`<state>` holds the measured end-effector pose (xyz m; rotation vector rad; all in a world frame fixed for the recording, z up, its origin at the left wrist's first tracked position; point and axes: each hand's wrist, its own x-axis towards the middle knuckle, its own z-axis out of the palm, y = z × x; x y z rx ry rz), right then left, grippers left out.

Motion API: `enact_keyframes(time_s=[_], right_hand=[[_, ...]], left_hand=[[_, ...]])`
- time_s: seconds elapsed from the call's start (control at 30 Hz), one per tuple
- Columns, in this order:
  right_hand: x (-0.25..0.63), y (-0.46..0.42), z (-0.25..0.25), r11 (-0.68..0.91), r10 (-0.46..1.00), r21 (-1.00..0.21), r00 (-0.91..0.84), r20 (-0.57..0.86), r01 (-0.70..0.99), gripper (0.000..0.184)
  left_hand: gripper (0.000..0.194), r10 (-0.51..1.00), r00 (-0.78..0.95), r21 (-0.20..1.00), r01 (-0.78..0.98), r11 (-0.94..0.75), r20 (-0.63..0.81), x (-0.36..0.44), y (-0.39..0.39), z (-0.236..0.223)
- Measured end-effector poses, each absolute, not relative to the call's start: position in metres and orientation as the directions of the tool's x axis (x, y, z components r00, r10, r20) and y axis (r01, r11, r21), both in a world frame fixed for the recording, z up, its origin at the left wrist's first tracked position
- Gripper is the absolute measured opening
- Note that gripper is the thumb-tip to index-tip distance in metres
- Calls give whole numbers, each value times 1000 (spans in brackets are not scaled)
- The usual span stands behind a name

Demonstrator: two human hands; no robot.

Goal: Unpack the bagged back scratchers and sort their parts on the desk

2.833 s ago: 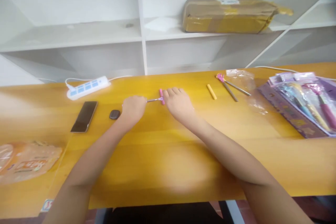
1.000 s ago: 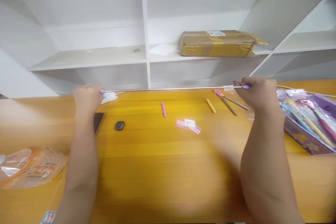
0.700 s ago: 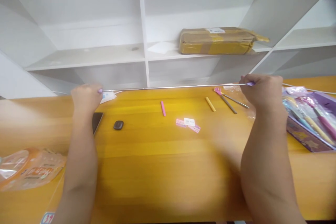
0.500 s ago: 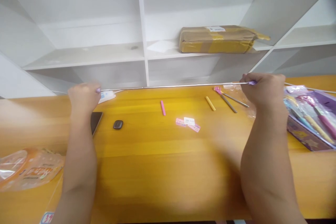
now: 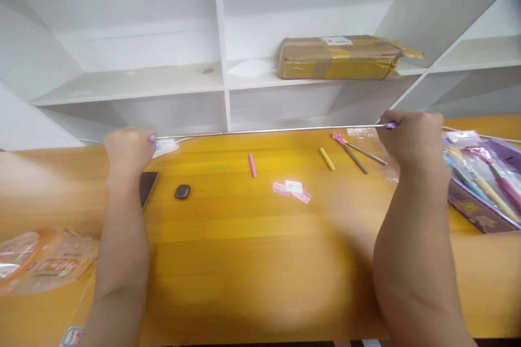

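Stretched level above the back of the table is a long, thin metal telescopic back scratcher (image 5: 260, 130) with purple ends. My left hand (image 5: 129, 149), at the left, is closed round one end. Round the opposite end, my right hand (image 5: 413, 135) makes a fist, with a bit of purple showing by the thumb. Both fists hide most of the ends. Below the rod lie a pink tube (image 5: 253, 166) and a yellow tube (image 5: 326, 159). Near my right hand are a pink claw-shaped head (image 5: 338, 137) and two metal rods (image 5: 356, 159).
White shelving (image 5: 150, 84) stands behind the table (image 5: 244, 265), with a taped cardboard box (image 5: 340, 58) on it. A purple box (image 5: 482, 211) of bagged scratchers sits right. Paper labels (image 5: 292, 190), a black case (image 5: 182, 191), a dark flat device (image 5: 147, 187) and an orange-clear plastic bag (image 5: 52, 260) lie about.
Both hands keep hold of the rod at nearly the same spread. The view has shifted very slightly; nothing on the table has visibly moved.
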<state>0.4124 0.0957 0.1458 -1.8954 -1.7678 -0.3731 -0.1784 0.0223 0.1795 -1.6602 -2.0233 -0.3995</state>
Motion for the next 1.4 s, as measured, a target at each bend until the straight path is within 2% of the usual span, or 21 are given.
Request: enact_keyframes(time_s=[0.13,0.23,0.33,0.43,0.57,0.67,1.03,1.4], right_hand=[[412,93,147,-54,844,-281,194,500,958,15],[416,92,151,-66,842,-279,203,500,958,16],[406,91,160,-59,845,-255,184,502,965,18],[354,81,164,67,866,-177,30,499,982,21],[243,53,149,354,847,-59,-294,443,933,19],[192,36,135,442,825,-35,-391,408,896,22],[193,35,122,426,851,-53,-380,363,903,27],[195,33,122,437,836,-73,-375,400,896,24]], left_hand=[[20,840,-158,-80,969,232,520,-177,22,179],[23,843,-171,-103,961,258,510,-178,20,183],[27,869,-163,-198,939,282,467,-162,19,185],[29,923,-137,-262,935,240,359,-108,16,175],[37,986,1,-148,989,24,166,-17,5,153],[39,993,43,-102,994,-32,107,12,-4,149],[33,986,135,-207,972,-113,98,-1,-6,150],[38,914,252,-207,959,-192,319,-11,-5,140]])
